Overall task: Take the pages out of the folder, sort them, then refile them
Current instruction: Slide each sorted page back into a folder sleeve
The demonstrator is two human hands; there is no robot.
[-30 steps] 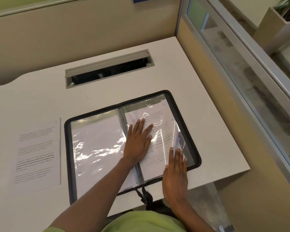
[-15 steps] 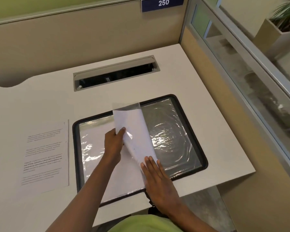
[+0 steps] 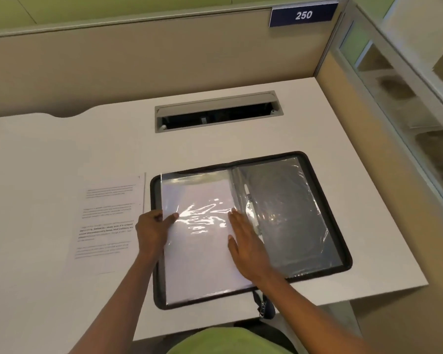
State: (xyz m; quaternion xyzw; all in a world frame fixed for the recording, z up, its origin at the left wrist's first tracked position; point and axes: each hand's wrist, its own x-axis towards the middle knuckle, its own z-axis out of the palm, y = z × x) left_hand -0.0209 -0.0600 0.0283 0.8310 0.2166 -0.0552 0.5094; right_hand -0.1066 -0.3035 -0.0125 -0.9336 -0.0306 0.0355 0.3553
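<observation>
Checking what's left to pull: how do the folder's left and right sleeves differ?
The left sleeve holds white paper; the right sleeve looks empty, dark backing showing through. The left hand grips the left sleeve's edge and the right hand lies flat on it; nothing grips the right sleeve. Both are clear, glossy plastic.

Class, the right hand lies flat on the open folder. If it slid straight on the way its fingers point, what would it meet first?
Probably just more of the glossy sleeve that the right hand rests on, then the folder's far rim, though depth is unclear.
</observation>
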